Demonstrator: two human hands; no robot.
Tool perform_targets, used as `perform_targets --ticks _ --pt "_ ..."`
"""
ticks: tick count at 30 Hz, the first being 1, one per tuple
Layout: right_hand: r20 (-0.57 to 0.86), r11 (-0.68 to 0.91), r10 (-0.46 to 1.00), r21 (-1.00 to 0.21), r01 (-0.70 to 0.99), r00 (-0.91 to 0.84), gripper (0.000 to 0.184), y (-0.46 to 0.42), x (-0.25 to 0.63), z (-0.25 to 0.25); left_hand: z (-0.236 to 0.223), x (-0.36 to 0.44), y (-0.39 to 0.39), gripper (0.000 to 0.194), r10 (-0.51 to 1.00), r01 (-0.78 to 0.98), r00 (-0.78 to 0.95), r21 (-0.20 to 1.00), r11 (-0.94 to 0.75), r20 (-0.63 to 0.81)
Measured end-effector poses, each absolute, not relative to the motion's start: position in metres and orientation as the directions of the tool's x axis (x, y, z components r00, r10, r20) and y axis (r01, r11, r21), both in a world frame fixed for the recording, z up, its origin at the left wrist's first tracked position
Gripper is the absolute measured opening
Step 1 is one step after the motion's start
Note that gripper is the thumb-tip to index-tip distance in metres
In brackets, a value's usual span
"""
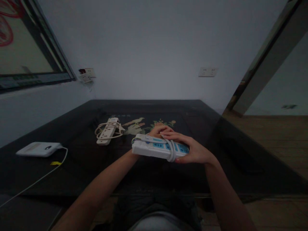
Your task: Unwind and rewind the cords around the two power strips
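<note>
A white power strip [149,150] with blue socket faces is held above the dark table, tilted a little down to the right. Its pale cord [172,150] runs along the top and loops around the strip's body. My right hand [196,150] grips the right end, thumb on the near side and fingers over the far side. Behind the strip is my left hand [160,129], its fingers curled close to my right fingertips. The strip hides part of that hand, and what it pinches is not visible.
A second white power strip [108,132], wrapped in its cord, lies on the black table [79,128] at left. Nearer the left edge are a white device [38,149] with a cable and a yellow scrap [55,163]. A wall socket [208,72] is behind.
</note>
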State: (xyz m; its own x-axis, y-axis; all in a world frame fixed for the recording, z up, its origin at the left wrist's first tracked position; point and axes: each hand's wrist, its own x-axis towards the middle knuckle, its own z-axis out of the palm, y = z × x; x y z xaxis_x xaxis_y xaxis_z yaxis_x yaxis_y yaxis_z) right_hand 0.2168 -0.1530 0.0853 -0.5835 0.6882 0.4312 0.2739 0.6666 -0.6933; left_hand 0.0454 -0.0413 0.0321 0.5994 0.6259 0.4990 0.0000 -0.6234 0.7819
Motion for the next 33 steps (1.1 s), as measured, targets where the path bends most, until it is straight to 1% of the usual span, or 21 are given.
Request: perform_targets --ticks 3,5,7,9,12,13,15,18,21,23,25,28,31,33 --pt "0.319 0.596 0.757 -0.695 0.403 -0.570 0.065 -0.154 0.235 0.088 0.050 0.047 -0.034 0.023 0.726 -0.064 0.563 0.897 -0.438 0.394" --pt "0.249 0.538 0.799 -0.702 0.466 -0.547 0.063 -0.156 0.248 0.090 0.060 0.044 -0.030 0.022 0.771 -0.048 0.520 0.913 -0.404 0.368" --pt "0.195 0.484 0.835 -0.704 0.519 -0.515 0.060 -0.159 0.262 0.092 0.066 0.039 -0.027 0.021 0.784 -0.018 0.478 0.897 -0.442 0.396" --pt "0.152 0.424 0.876 -0.699 0.577 -0.459 0.058 -0.161 0.274 0.092 0.070 0.033 -0.024 0.021 0.783 0.030 0.419 0.855 -0.518 0.460" --pt "0.147 0.308 0.946 -0.692 0.653 -0.290 0.059 -0.158 0.287 0.087 0.070 0.025 -0.024 0.017 0.749 0.165 0.337 0.747 -0.644 0.571" --pt "0.169 0.273 0.961 -0.688 0.672 -0.217 0.059 -0.156 0.289 0.085 0.069 0.022 -0.026 0.015 0.728 0.217 0.349 0.704 -0.676 0.590" --pt "0.253 0.227 0.965 -0.673 0.704 -0.069 0.058 -0.150 0.289 0.079 0.065 0.020 -0.032 0.012 0.673 0.286 0.451 0.620 -0.731 0.586" --pt "0.405 0.202 0.907 -0.653 0.730 0.112 0.061 -0.140 0.280 0.074 0.058 0.021 -0.046 0.017 0.550 0.281 0.682 0.521 -0.806 0.482" --pt "0.494 0.251 0.847 -0.697 0.671 0.197 0.069 -0.137 0.266 0.075 0.056 0.028 -0.058 0.030 0.435 0.249 0.832 0.467 -0.848 0.345" --pt "0.527 0.320 0.827 -0.728 0.606 0.196 0.067 -0.138 0.258 0.078 0.058 0.034 -0.065 0.043 0.381 0.226 0.882 0.460 -0.858 0.277" --pt "0.551 0.380 0.820 -0.728 0.570 0.157 0.064 -0.141 0.250 0.081 0.061 0.041 -0.069 0.048 0.354 0.205 0.905 0.487 -0.849 0.236" --pt "0.573 0.448 0.817 -0.708 0.546 0.073 0.063 -0.145 0.241 0.083 0.061 0.054 -0.070 0.042 0.344 0.193 0.926 0.585 -0.788 0.157" --pt "0.593 0.522 0.805 -0.705 0.480 -0.004 0.065 -0.149 0.235 0.085 0.055 0.069 -0.064 0.034 0.350 0.208 0.935 0.703 -0.680 0.062" --pt "0.595 0.564 0.801 -0.714 0.414 -0.066 0.068 -0.152 0.232 0.086 0.050 0.077 -0.059 0.031 0.372 0.188 0.925 0.753 -0.631 0.080"
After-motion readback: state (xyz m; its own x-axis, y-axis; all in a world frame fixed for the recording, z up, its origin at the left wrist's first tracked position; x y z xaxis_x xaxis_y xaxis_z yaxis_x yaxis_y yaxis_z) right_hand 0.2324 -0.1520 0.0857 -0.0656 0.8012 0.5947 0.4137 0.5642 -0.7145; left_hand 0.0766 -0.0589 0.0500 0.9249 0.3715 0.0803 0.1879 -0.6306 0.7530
